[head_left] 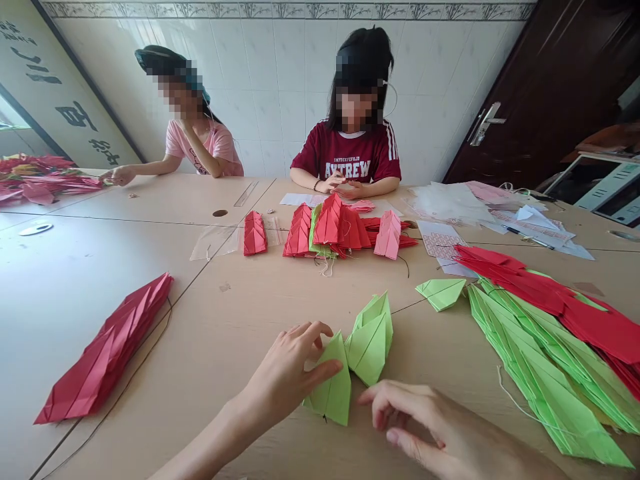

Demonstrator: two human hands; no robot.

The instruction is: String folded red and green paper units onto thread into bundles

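Paper shape [330, 390], green and folded, points far lengthwise under left hand [283, 377], fingers apart on its edge, while right hand [425, 427] curls just beside, fingers apart.

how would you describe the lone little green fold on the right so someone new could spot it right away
On the table, look right to the long green paper pile lying beside the red paper pile. Just left of their top ends sits a single short green fold. It lies apart from both piles and is far shorter than the long pieces.
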